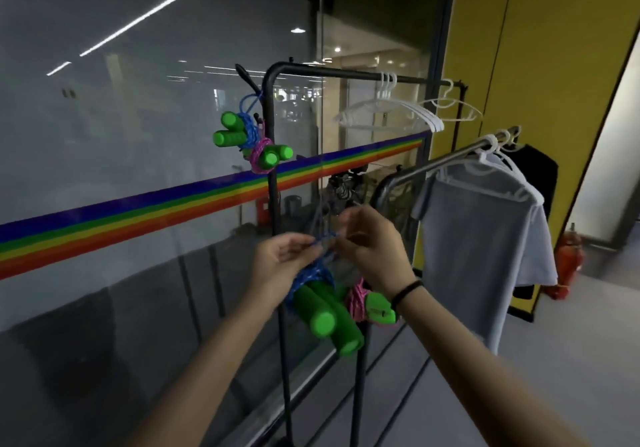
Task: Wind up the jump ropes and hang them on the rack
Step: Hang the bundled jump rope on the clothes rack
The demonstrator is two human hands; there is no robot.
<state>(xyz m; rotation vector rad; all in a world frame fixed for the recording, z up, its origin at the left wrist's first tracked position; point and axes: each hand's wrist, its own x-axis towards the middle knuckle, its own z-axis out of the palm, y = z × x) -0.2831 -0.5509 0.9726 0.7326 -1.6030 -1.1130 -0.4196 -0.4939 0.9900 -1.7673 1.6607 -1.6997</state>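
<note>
while the wound blue rope (311, 278) hangs before the rack (346, 73), left hand (277, 256) and right hand (377, 245) pinch its top cord, likely shaping a hanging loop.

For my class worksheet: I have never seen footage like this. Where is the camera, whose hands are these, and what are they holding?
There is one picture, from a camera worn on a person's head, looking down at their own bare hands. The left hand and right hand both pinch a loop of a wound blue jump rope with green handles. A pink rope bundle hangs just under the right wrist; what holds it is unclear. A hung blue rope and a hung pink rope are already on the black rack.
</note>
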